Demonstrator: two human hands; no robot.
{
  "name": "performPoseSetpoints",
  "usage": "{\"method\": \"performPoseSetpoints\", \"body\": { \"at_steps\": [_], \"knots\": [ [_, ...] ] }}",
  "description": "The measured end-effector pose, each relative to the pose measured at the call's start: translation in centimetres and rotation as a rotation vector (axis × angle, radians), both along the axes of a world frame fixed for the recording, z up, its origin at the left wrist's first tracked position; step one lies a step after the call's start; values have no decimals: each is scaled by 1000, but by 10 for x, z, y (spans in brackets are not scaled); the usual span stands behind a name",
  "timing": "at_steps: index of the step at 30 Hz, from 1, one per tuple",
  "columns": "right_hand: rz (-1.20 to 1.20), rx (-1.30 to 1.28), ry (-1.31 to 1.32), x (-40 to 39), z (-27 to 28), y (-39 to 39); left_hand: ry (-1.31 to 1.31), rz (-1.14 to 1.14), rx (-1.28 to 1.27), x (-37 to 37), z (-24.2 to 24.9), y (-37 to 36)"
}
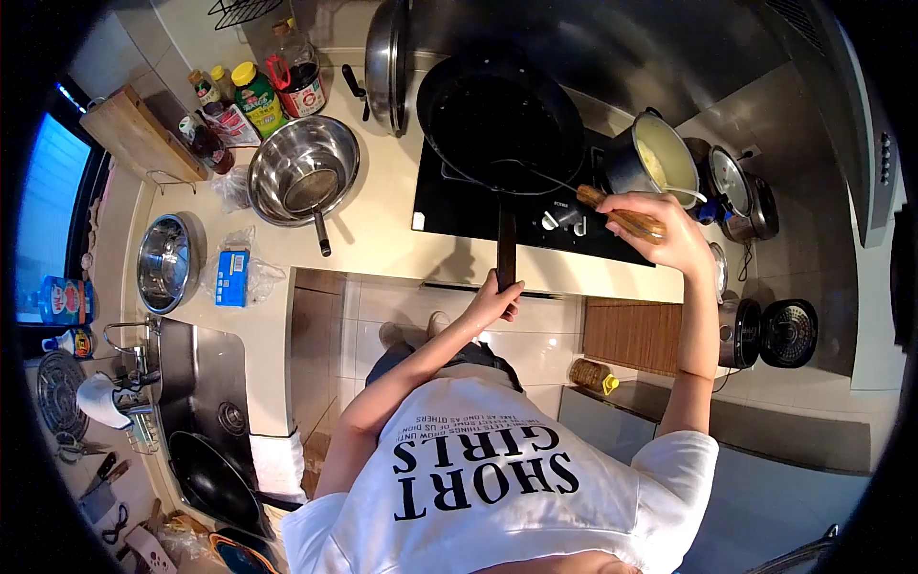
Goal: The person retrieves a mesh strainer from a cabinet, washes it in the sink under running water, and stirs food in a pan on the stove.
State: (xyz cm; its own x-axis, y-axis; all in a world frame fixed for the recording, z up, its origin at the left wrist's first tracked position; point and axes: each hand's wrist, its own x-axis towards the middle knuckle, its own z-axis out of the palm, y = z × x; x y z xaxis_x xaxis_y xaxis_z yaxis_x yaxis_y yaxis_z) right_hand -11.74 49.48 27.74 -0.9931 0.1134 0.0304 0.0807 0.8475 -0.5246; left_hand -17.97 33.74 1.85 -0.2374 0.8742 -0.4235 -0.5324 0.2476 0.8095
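A black wok point(459, 100) sits on the black stove top point(445, 206). My left hand point(491, 304) is closed round the wok's long handle point(506, 244), low at its end. Higher up on the right, my right hand point(660, 225) grips the wooden handle of a thin-shafted cooking utensil point(591, 195). Its metal shaft reaches down into the wok, where the dark interior hides the shape of its head. Just beyond my right hand stands a pot point(622, 158) with pale yellow contents.
Left of the stove, a steel bowl point(349, 153) holds a strainer point(312, 188). A large lid point(385, 67) leans upright behind. Sauce bottles point(256, 96) crowd the back left corner. A second steel bowl point(164, 263) and blue box point(231, 277) lie nearer the sink point(215, 383).
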Motion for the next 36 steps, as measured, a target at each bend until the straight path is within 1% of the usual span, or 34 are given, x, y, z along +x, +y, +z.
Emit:
{"method": "performPoseSetpoints", "body": {
  "at_steps": [4,7,11,14,15,17,18,20,30,32,36],
  "knots": [
    [-30,30,-26,-5,-14,1,1,15,18,0,-1,1],
    [-24,-8,-30,-10,-31,4,-4,21,22,1,-2,1],
    [11,29,3,-18,-58,11,10,37,13,2,-2,1],
    [-72,151,-84,-25,-65,8,4,42,12,2,-2,1],
    [-72,150,-82,-26,-67,8,7,42,11,2,-1,1],
    [-107,256,-64,-29,-76,10,18,39,18,2,-1,1],
    [-106,253,-61,-31,-80,12,21,39,16,2,-2,1],
    [-76,230,80,-35,-89,16,24,27,17,2,-4,2],
    [-88,259,112,-52,-128,35,40,21,35,2,-6,2],
    [-82,261,180,-55,-132,38,36,18,26,1,-3,1],
    [-73,231,198,-62,-140,45,30,33,26,2,-5,1]
  ]
}}
